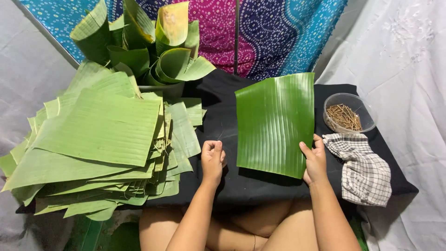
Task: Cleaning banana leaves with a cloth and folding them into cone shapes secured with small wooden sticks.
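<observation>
head: worn on person | faces steeply down | close over black cloth (223, 116) on lap

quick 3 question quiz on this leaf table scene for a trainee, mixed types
1. True or false: the right hand touches the lone green leaf.
2. What fills the clear bowl? A) water B) thin brown sticks C) rice
3. Which side of the black cloth carries the leaf stack?

Key
1. True; it holds the leaf's lower right edge.
2. B
3. The person's left, beside the fisted left hand.

2 bare forearms, no sleeves, bare knees
</observation>
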